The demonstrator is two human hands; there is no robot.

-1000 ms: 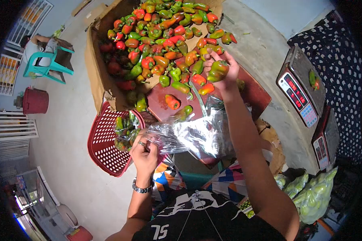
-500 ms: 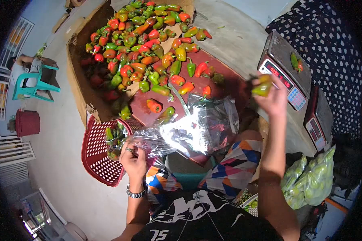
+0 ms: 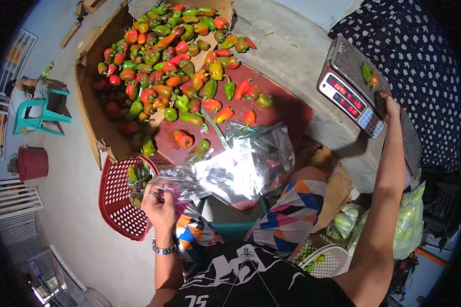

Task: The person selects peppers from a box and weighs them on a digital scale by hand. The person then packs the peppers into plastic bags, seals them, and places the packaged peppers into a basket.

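My left hand (image 3: 159,207) is closed on the gathered edge of a clear plastic bag (image 3: 184,187), which spreads shiny across the red board (image 3: 292,100) in front of my lap. At the right, my right hand (image 3: 391,108) is at the near edge of the digital scale's plate (image 3: 351,59). Its fingers are around a pepper (image 3: 379,104), mostly hidden and dark in shadow. A green pepper (image 3: 366,73) and a reddish one (image 3: 374,80) lie on the plate. The scale's display (image 3: 340,92) glows with red digits. Several loose peppers (image 3: 183,138) rest on the board.
A cardboard box (image 3: 89,112) full of red and green peppers stands at the upper left. Below it is a red perforated basket (image 3: 118,204) with peppers. Bagged green produce (image 3: 410,220) and a pale basket (image 3: 335,258) are lower right. A person sits by a teal chair (image 3: 36,115).
My right hand has carried the yellow-green pepper right, from beside the scale's display to its plate. My left hand still grips the bag. The view has shifted slightly.
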